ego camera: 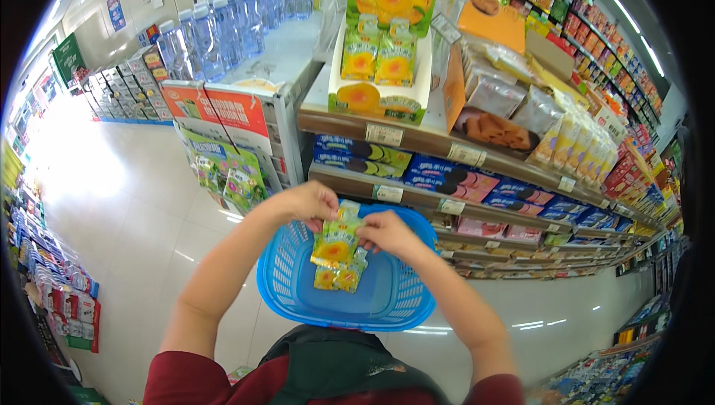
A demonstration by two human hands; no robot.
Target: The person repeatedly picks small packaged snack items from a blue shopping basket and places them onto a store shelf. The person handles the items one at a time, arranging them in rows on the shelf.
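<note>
A green-and-yellow snack packet point(337, 243) with a yellow fruit picture hangs between my two hands, over a blue plastic shopping basket point(385, 288). My left hand point(313, 204) pinches its upper left edge near the hang tab. At its right edge, the fingers of my right hand point(386, 231) grip it. Smaller-looking packets of the same design point(351, 279) lie in the basket, partly hidden behind the held one. On the top shelf ahead stands an open display box point(380, 102) with more of these packets.
Clear bottles with white caps point(209, 42) stand in rows on a white surface at left. Shelves of blue biscuit packs point(441, 176) run below the display box, with boxed snacks point(503, 92) to its right. Stacked goods point(67, 304) flank the tiled floor point(145, 204).
</note>
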